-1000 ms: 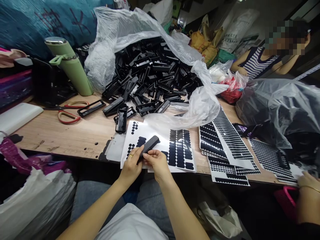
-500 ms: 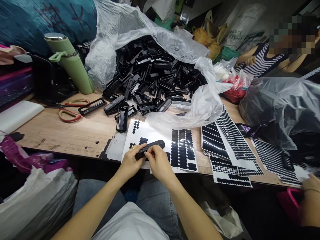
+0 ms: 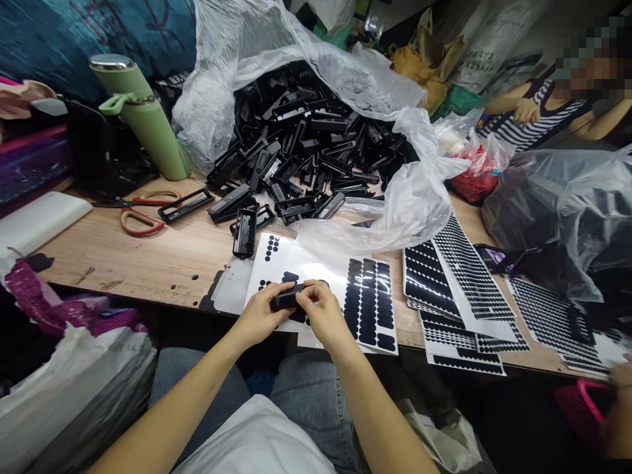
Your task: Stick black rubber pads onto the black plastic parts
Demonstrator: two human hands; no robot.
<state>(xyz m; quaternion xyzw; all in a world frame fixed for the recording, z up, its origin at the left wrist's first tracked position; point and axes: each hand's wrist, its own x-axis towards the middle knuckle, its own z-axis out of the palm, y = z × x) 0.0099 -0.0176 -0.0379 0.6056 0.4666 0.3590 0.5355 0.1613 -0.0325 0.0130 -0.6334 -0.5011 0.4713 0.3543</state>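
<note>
Above the table's front edge, my left hand [image 3: 261, 315] grips one end of a black ribbed plastic part [image 3: 286, 300]. My right hand [image 3: 323, 315] is closed around its other end, thumb and fingers pinched, covering much of the part. Beneath both hands lies a white sheet of black stickers [image 3: 370, 303], some round and some long with rounded ends. Several similar black plastic parts [image 3: 296, 145] are heaped in an open clear plastic bag [image 3: 415, 197] just beyond the sheet. One loose black part [image 3: 244, 232] rests at the sheet's far left corner.
Red-handled scissors [image 3: 143, 222] and a green bottle [image 3: 155, 131] stand to the left, beside a white box-like object [image 3: 44, 220]. More sticker sheets [image 3: 459, 289] overlap on the right. A person in a striped top [image 3: 543, 118] sits at back right; another hand [image 3: 619, 395] shows at the right edge.
The black part has been tipped between my hands, so its ribbed face shows less. My right hand has shifted slightly and covers more of it. The whole view has moved a little.
</note>
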